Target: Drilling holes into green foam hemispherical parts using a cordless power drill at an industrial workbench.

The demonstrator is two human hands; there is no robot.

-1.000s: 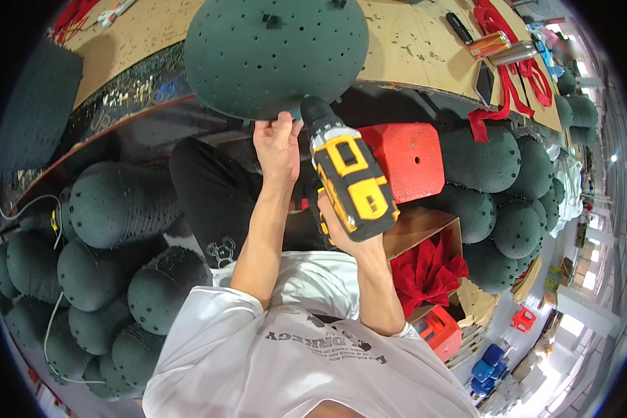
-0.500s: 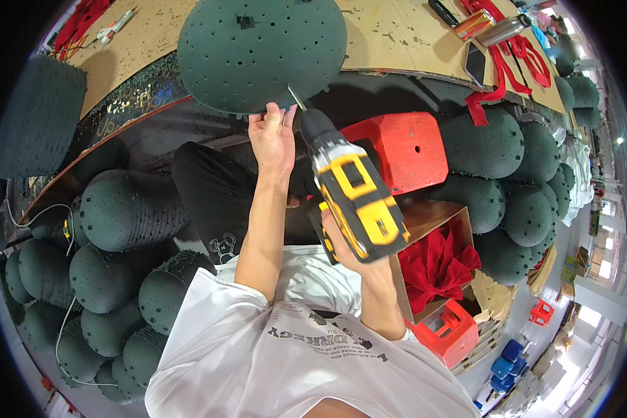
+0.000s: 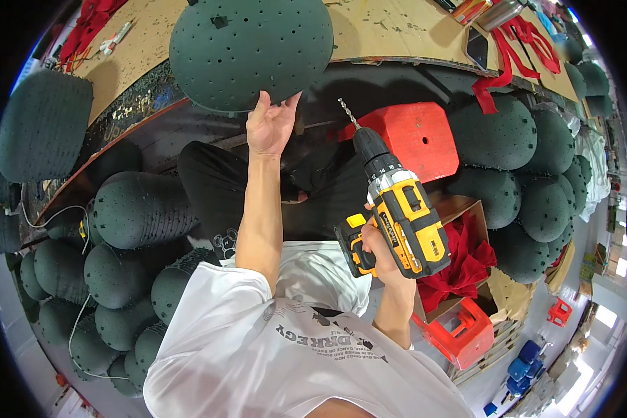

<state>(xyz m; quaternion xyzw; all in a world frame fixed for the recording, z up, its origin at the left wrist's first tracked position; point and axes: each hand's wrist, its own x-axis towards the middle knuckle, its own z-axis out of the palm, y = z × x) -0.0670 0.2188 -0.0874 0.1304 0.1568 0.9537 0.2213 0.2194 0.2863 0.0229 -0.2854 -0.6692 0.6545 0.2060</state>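
Observation:
A dark green dome (image 3: 251, 56) with many small holes is tilted up at the table's near edge. At its lower rim is my left hand (image 3: 270, 127), thumb in front and fingers curled against the edge; part of the grip is hidden. My right hand (image 3: 384, 254) is wrapped round the handle of a yellow and black cordless drill (image 3: 407, 223). The drill's bit (image 3: 348, 113) points up and away, apart from the dome, over the dark gap beside a red plastic stool (image 3: 418, 143).
Stacks of green domes stand at left (image 3: 143, 209) and right (image 3: 494, 132). A box of red fabric (image 3: 460, 268) and another red stool (image 3: 467, 334) are by my right arm. On the table (image 3: 376, 31) lie a phone (image 3: 476, 47), red ribbon and a metal bottle.
The drill has moved right and back, its bit now away from the dome. My left thumb and fingers have spread wider along the dome's rim.

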